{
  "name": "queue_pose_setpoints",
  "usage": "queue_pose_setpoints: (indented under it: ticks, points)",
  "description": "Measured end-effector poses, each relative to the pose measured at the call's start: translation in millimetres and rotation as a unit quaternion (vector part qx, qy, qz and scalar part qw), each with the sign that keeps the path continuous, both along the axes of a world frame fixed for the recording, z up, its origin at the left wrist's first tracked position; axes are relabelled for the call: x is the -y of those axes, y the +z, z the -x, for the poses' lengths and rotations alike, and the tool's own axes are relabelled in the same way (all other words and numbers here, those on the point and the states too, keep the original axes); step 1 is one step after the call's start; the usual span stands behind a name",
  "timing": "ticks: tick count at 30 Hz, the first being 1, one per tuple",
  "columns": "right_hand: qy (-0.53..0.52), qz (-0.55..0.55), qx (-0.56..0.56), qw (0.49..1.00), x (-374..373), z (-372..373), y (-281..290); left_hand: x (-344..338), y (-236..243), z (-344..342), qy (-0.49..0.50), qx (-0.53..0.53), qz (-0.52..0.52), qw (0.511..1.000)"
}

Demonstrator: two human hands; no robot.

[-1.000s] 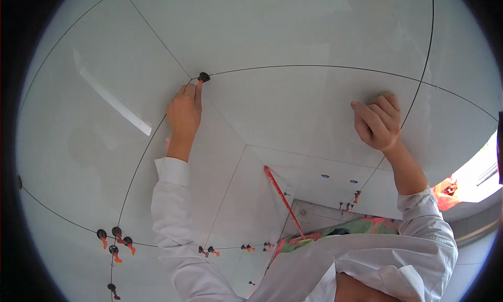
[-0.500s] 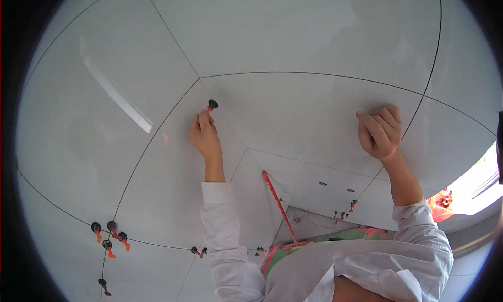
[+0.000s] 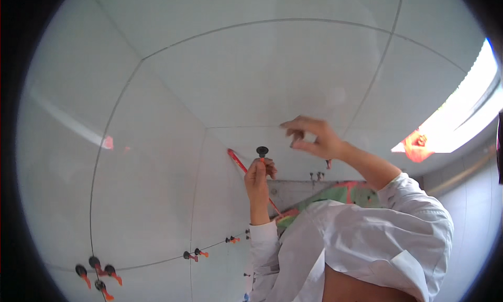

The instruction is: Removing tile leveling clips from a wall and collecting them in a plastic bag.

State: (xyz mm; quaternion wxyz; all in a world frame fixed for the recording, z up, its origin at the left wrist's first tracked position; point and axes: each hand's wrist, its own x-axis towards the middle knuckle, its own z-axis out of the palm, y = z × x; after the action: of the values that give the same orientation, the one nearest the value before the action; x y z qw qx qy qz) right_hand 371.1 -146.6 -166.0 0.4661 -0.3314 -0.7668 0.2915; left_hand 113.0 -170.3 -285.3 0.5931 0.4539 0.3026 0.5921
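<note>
White glossy tiles (image 3: 272, 82) fill the head view, with thin dark joints between them. The left hand (image 3: 258, 177) is now lower and nearer to the person's body than half a second ago, when it was up close to a joint crossing. Its grip is together on a small levelling clip with a black round cap (image 3: 262, 151); the cap stands just above the fingertips, and a little orange stem shows under it. The clip is in front of the tile, just under the joint; if it touches the tile, I cannot tell.

The right hand (image 3: 314, 137) has left the tile where it lay flat before. It is now raised near the left hand, with the fingers loosely curled and a little apart, and it holds nothing that I can see.

More clips with black caps and orange wedges (image 3: 97, 268) sit along the lower joint on the left, and they are small and blurred. A thin red rod (image 3: 238, 163) runs slanted behind the left hand, so its middle part is hidden. The white sleeves (image 3: 361, 239) cover the low right part. A bright window (image 3: 461, 118) is overexposed, and the orange thing beside it is not clear.
</note>
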Motion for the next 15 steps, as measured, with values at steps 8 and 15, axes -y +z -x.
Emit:
queue_pose_setpoints:
  ticks: [8,15]
  points:
    - [-0.115,0.066,-0.004,0.991,62,30,-103,36,-67,-19,-0.167,0.011,0.078,0.983]
    - [-0.299,0.357,0.146,0.873,211,-78,-332,90,-210,-14,-0.314,-0.324,0.184,0.873]
